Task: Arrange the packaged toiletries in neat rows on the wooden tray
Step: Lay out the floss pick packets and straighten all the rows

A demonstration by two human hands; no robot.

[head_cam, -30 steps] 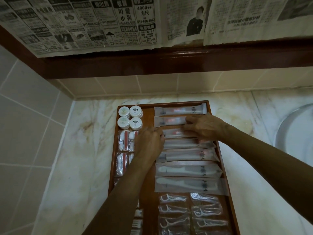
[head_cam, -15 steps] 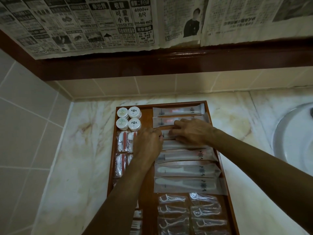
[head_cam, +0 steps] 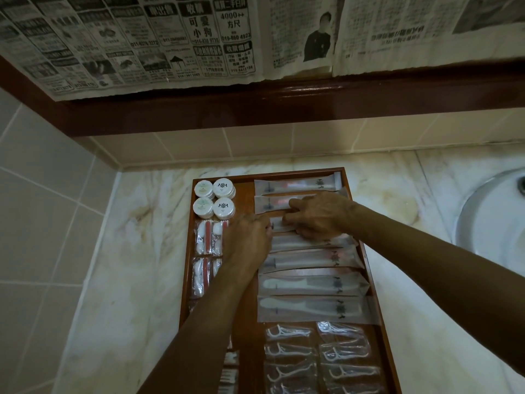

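Wooden tray [head_cam: 247, 322] on marble surface [head_cam: 136, 251], long packets in rows. Third packet [head_cam: 279, 224] between both hands: left hand [head_cam: 247, 245] pinching its left end, right hand [head_cam: 319, 216] gripping its middle, fingers curled.

Dim, warm light fills the room, and the wooden tray [head_cam: 352, 177] sits in murk. Above it a glossy brown ledge [head_cam: 284, 95] catches a soft highlight. Right of the tray the white basin [head_cam: 488, 223] shows palest. Wall lines bow towards the edges; near the bottom edge the forearms go soft.
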